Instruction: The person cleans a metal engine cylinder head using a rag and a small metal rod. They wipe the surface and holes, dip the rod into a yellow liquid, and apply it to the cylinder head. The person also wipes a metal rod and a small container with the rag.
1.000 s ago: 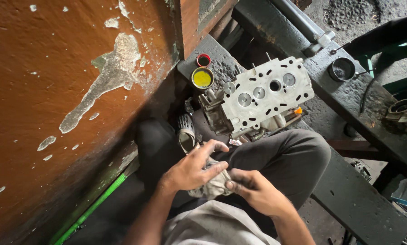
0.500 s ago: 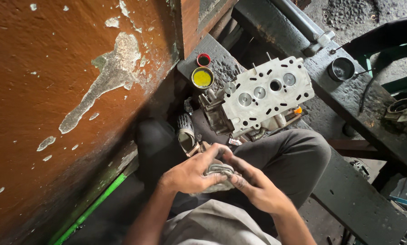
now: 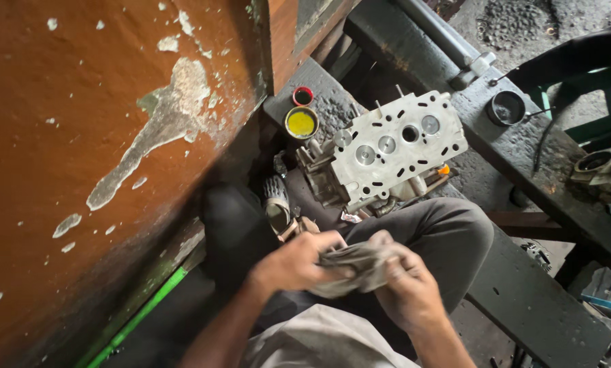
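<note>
Over my lap, my left hand and my right hand both clutch a dirty grey rag, bunched up between them. Whether anything is wrapped inside the rag stays hidden. Just beyond my knees lies a silver engine cylinder head with round valve faces and several holes, resting on a dark greasy bench. My grey trouser leg is under the hands.
A small tin of yellow paste and a red-rimmed cap sit behind the cylinder head. A finned metal part lies at its left. A peeling orange wall fills the left. A round black cup stands at right.
My hands have shifted slightly right and closed tighter together, and the rag is now bunched more fully between them. The cylinder head has not moved.
</note>
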